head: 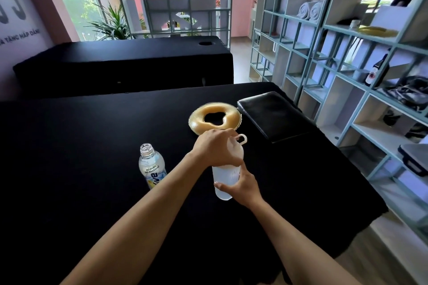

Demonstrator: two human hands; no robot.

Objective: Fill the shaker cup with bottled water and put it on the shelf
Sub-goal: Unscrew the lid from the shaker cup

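A translucent white shaker cup [224,179] stands on the black massage table [92,146], near its middle. My right hand [243,186] grips the cup's body from the right side. On top, my left hand [216,148] curls over the cup's lid [236,146], whose carry loop sticks out to the right. Left of the cup stands a clear water bottle [151,165] with its cap off. A pale shelf unit [347,53] runs along the right wall.
A tan ring-shaped gel cushion [215,118] lies just behind the cup, with a black pad [273,115] to its right. A second black table [127,62] stands farther back. The shelves hold rolled towels [310,10], a dark bottle [377,69] and other items.
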